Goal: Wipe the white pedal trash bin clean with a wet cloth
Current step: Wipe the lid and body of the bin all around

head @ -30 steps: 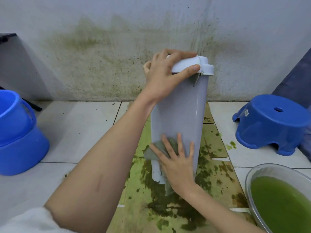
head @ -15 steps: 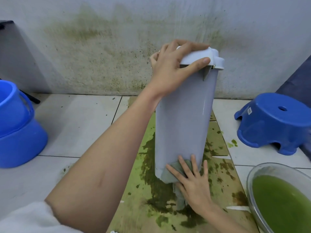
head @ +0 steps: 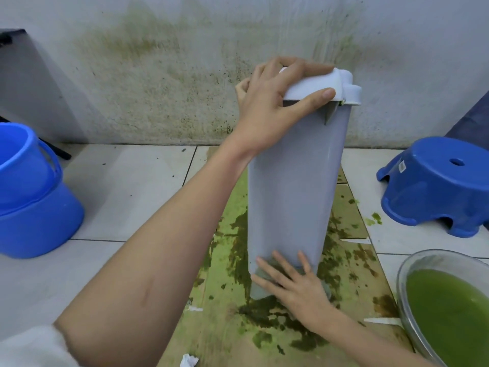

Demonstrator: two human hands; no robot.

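Since the earlier frames the right hand [head: 299,284] has travelled down the bin's front face to its bottom edge, taking the cloth [head: 260,287] with it. The fingers lie straight and spread, pressing the grey-green cloth flat against the lower front of the white pedal bin [head: 291,186]; only small parts of the cloth show beneath and beside the palm. The left hand [head: 275,102] grips the lid [head: 341,86] at the bin's top, thumb hooked under the lid's front edge, fingers curled over its upper surface. The bin stands at centre frame, leaning slightly, on a sheet of cardboard [head: 352,260] blotched with green and dark stains. At 3 o'clock from the bin sits an upturned blue stool [head: 434,184]. At 5 o'clock, a clear bowl [head: 404,266] holds green liquid. At 9 o'clock stand blue buckets [head: 31,202], one nested inside the other. At 12 o'clock the wall [head: 158,75] carries green and dark spatter. The floor [head: 127,197] is pale tile.
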